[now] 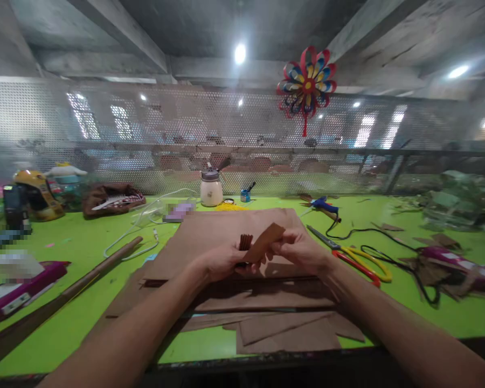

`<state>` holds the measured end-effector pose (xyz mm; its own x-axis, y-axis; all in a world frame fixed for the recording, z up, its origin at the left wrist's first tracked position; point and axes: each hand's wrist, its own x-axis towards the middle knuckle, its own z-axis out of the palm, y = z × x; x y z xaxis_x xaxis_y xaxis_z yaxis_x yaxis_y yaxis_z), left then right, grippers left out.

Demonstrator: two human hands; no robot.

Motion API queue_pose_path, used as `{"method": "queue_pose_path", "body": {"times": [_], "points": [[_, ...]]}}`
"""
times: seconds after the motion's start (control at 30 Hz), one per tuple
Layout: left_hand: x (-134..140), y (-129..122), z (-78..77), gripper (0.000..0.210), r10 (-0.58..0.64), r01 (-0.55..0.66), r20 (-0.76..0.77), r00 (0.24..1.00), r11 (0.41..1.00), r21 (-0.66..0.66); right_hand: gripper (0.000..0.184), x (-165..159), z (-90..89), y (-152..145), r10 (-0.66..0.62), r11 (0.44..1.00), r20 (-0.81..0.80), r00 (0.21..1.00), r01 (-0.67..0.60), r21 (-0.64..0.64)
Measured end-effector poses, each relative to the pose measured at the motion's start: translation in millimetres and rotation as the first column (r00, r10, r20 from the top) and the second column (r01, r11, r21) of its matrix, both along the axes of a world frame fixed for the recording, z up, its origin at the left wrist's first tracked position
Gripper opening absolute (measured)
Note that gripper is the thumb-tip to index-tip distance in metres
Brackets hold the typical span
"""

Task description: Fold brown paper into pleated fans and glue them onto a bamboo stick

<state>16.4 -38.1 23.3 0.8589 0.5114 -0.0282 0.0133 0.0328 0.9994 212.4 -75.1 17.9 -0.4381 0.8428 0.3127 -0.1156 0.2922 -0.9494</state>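
Pinching a brown paper strip (265,243) by its right edge in the right hand (301,250), with its lower end at the left hand (224,261), closed around a pleated brown bundle (246,242). Slanting lengthwise up to the right, about equally near both hands. Held above stacked brown sheets (222,229), with scissors (343,257) lying to the right.

Table: flat lime-green top (198,346), busy from where I stand
Middle: broad stack of flat brown sheets (222,231)
Left: long, slim brown roll (99,271)
Right: scissors with red and yellow handles (358,265)
Far side: cream jar with grey lid (211,191)
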Motion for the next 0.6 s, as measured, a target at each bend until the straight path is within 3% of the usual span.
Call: {"method": "queue_pose_path", "body": {"times": [0.1,0.2,0.3,0.37,0.5,0.6], "points": [[2,2,-3.4,0.033,0.026,-0.026,-0.021,0.999,1.0,0.017,0.02,1,-2.2,3,-0.002,1.0,-0.036,0.999,0.002,-0.008],[0,11,-5.4,0.029,0.212,-0.212,-0.016,0.977,0.977,0.02,0.022,4,-5.6,7,-0.013,0.999,-0.066,0.998,0.01,-0.051],[-4,18,-2.5,0.032,0.373,-0.372,-0.014,0.928,0.927,0.047,0.026,7,-7.4,8,-0.029,0.999,0.152,0.988,0.035,-0.039],[-4,18,0.4,0.036,0.426,-0.418,-0.025,0.904,0.897,0.145,0.029,7,-7.7,8,-0.056,0.998,0.327,0.943,0.062,-0.008],[0,10,-0.1,0.033,0.427,-0.336,-0.123,0.896,0.832,0.442,0.032,3,-8.8,10,-0.137,0.99,0.522,0.842,0.105,0.092],[3,8,-5.1,0.026,0.373,-0.21,-0.224,0.9,0.823,0.527,0.032,0,-11.4,13,-0.213,0.972,0.604,0.768,0.102,0.214]]}}
